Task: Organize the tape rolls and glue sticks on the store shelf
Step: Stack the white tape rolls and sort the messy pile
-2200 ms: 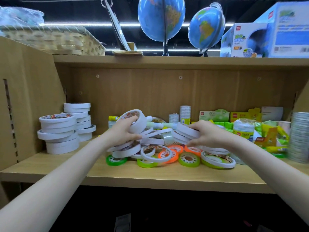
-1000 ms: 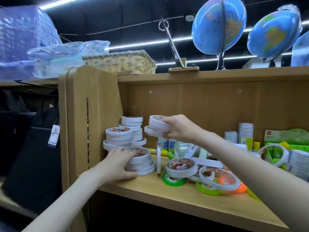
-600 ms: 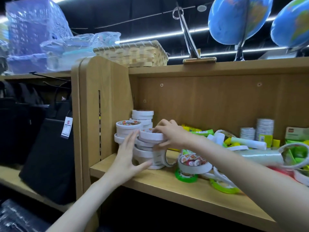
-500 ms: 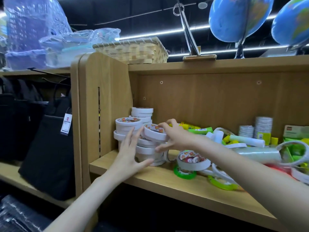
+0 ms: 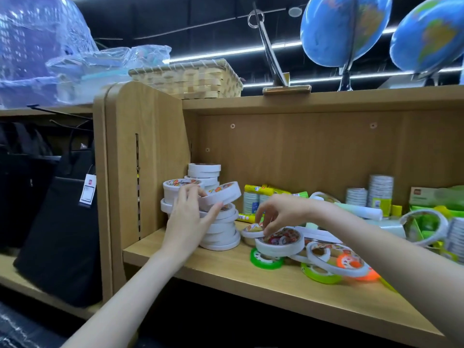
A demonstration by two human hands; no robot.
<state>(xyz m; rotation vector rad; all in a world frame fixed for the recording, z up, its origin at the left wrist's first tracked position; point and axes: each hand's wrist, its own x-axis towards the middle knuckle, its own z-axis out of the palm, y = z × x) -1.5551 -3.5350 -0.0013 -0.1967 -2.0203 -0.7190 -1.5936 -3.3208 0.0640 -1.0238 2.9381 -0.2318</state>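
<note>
White tape rolls stand in stacks at the shelf's left end: a back stack, a left stack and a front stack. The front stack's top roll lies tilted. My left hand rests against this stack, fingertips and thumb touching the tilted roll. My right hand curls down over the loose pile and pinches a small white roll. Beside it lie a white roll with a colourful core, a green roll and an orange roll. Yellow and green glue sticks lie behind.
The wooden shelf board ends at a side panel on the left. A black bag with a tag stands beyond it. Small tape towers and green packs sit at the right. A wicker basket and globes stand on top.
My right hand set its rolls on the front stack, let go and dropped right to the loose pile. My left hand stayed at the stack, whose top roll now sits tilted.
</note>
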